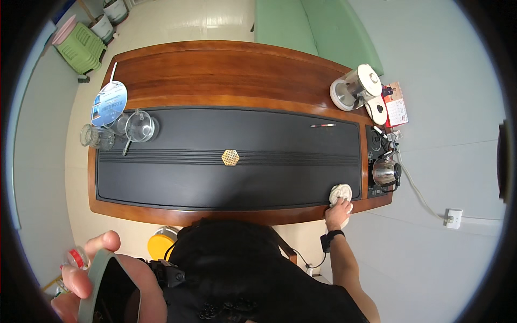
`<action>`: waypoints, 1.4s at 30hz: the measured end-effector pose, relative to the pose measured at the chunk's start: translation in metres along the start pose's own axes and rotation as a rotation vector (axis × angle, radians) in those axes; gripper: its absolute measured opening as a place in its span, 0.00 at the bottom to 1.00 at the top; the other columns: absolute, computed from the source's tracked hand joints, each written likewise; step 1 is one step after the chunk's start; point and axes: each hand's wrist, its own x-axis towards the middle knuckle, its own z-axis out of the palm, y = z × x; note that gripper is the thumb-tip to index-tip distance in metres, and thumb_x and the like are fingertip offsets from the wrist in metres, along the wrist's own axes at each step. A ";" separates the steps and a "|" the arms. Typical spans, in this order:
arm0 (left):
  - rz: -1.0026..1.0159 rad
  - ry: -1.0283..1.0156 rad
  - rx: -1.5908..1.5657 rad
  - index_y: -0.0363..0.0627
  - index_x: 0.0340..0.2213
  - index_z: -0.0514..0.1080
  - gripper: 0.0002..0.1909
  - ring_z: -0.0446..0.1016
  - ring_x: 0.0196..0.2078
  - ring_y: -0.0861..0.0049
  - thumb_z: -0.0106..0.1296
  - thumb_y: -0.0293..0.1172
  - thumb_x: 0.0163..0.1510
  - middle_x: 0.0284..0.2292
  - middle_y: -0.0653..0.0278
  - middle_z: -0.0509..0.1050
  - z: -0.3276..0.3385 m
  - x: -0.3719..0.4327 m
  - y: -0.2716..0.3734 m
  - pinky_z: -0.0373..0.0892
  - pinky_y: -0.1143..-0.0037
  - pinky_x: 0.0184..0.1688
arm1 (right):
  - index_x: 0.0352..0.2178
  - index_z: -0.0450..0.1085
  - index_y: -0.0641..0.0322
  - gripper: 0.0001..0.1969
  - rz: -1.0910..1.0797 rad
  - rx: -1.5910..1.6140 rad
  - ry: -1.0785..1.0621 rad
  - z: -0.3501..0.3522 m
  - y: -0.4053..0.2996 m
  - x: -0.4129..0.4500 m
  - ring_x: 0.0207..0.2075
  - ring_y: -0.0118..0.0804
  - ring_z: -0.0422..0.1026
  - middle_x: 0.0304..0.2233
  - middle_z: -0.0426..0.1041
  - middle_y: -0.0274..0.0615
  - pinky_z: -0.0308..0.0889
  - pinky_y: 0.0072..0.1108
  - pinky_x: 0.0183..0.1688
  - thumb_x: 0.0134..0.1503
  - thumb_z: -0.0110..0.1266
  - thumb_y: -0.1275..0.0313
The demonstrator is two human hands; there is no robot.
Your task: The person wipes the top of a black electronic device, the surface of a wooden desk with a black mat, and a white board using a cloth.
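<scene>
My left hand (147,278), close to the camera at the lower left, holds a smartphone (117,292) with a pale green case and a dark screen. At the near right corner of the black tea tray (181,185), my right hand (338,212) grips a crumpled white cloth (340,191). Part of the cloth rests on the tray, and part hangs past the wooden table's (226,72) near edge. A gold hexagonal drain cover (230,157) sits mid-tray among grooves. A slim pen (323,125) lies toward the far right of the tray.
On the left stand a glass pitcher (139,128), a ribbed glass jar (97,137) and a blue hand fan (110,101). On the right are a steel kettle (385,171), a glass kettle (355,87), a calendar (398,111) and a cord (414,187) to a wall socket (455,218).
</scene>
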 end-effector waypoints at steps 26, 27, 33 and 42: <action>0.061 0.130 -0.020 0.55 0.42 0.68 0.15 0.68 0.47 0.66 0.40 0.45 0.57 0.53 0.43 0.57 -0.224 -0.053 0.088 0.59 0.68 0.48 | 0.46 0.63 0.54 0.29 -0.965 0.295 -0.426 -0.133 -0.428 -0.181 0.48 0.50 0.61 0.45 0.61 0.47 0.63 0.35 0.48 0.39 0.61 0.68; 0.056 0.136 -0.018 0.55 0.41 0.69 0.15 0.68 0.46 0.67 0.40 0.45 0.57 0.53 0.43 0.57 -0.228 -0.054 0.090 0.60 0.69 0.47 | 0.46 0.63 0.54 0.29 -0.970 0.295 -0.431 -0.133 -0.441 -0.183 0.48 0.50 0.61 0.45 0.61 0.47 0.63 0.35 0.48 0.39 0.61 0.68; -0.031 0.154 -0.034 0.50 0.39 0.69 0.14 0.70 0.44 0.71 0.40 0.42 0.58 0.53 0.40 0.56 -0.248 -0.065 0.106 0.64 0.75 0.44 | 0.46 0.64 0.51 0.27 -1.310 0.469 -0.221 -0.141 -0.489 -0.180 0.52 0.46 0.59 0.49 0.61 0.43 0.63 0.34 0.46 0.40 0.60 0.70; -0.373 0.521 -0.348 0.48 0.36 0.70 0.14 0.70 0.42 0.74 0.40 0.42 0.59 0.52 0.37 0.56 -0.229 -0.075 0.136 0.67 0.83 0.42 | 0.51 0.64 0.44 0.30 -0.521 0.294 -0.036 -0.076 -0.359 -0.060 0.57 0.48 0.56 0.56 0.56 0.44 0.55 0.34 0.57 0.42 0.59 0.69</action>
